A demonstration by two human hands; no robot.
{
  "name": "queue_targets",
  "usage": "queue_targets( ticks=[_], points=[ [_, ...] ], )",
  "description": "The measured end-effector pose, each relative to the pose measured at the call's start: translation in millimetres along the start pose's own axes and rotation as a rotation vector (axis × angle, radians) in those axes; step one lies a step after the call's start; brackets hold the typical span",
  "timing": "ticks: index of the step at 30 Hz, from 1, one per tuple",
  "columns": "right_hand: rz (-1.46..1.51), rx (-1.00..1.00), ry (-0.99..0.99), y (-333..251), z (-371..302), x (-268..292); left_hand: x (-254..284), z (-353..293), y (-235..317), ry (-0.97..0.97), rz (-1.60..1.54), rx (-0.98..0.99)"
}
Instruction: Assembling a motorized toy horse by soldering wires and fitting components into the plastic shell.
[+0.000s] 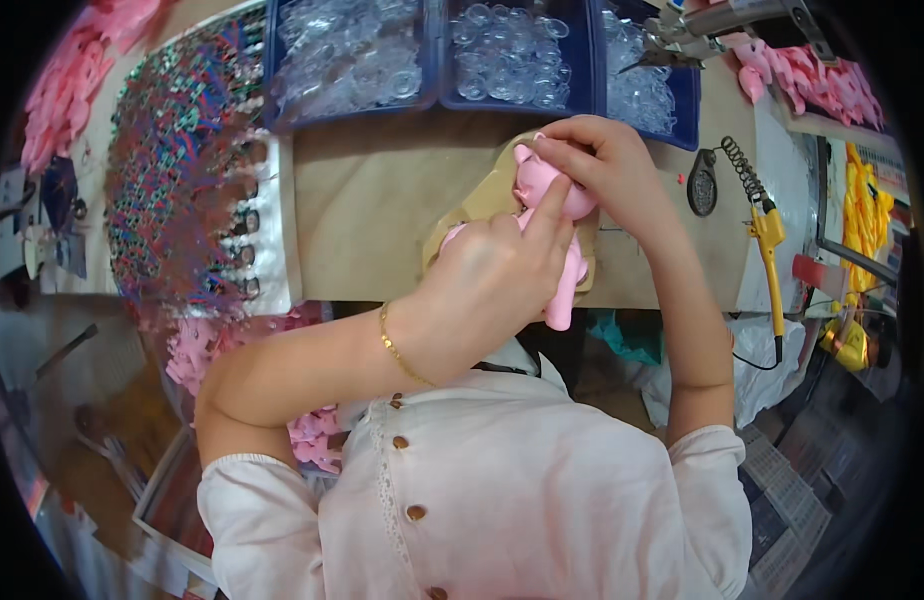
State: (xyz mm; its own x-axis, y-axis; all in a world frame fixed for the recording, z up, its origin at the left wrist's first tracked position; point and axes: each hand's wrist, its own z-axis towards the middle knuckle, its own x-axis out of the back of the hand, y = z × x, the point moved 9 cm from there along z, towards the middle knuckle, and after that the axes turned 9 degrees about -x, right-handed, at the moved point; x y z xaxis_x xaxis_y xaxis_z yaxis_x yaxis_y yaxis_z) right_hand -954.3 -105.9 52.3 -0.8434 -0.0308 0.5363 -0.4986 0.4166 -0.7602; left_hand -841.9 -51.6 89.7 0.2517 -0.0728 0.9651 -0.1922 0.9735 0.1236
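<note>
Both of my hands are closed around a pink plastic animal-shaped toy part (560, 308) at the front edge of the workbench. My left hand (497, 275) lies across its body, with the index finger stretched up against the rounded head end. At that end, my right hand (594, 160) grips the top with thumb and fingers. Under the toy sits a tan, block-like holder (502, 190), touching it and partly covered by my hands. My fingers hide much of the toy's middle, so I cannot make out what is inside it.
Blue bins (437, 60) of clear round plastic pieces line the back. A heap of coloured wires with small boards (172, 190) covers the left. A yellow-handled soldering iron (769, 235) stands by its coil at right. Pink parts (822, 85) lie at far right.
</note>
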Motion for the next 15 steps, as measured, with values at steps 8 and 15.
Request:
queue_targets(
  ticks=[8, 15],
  points=[
    [0.855, 0.055, 0.298, 23.9, -6.0, 12.4, 3.6, 2.1, 6.5, 0.020, -0.003, -0.079],
    [0.859, 0.476, 0.662, -1.2, -57.6, 86.3, 5.2, 1.0, -9.4, -0.154, -0.241, 0.002]
  ],
)
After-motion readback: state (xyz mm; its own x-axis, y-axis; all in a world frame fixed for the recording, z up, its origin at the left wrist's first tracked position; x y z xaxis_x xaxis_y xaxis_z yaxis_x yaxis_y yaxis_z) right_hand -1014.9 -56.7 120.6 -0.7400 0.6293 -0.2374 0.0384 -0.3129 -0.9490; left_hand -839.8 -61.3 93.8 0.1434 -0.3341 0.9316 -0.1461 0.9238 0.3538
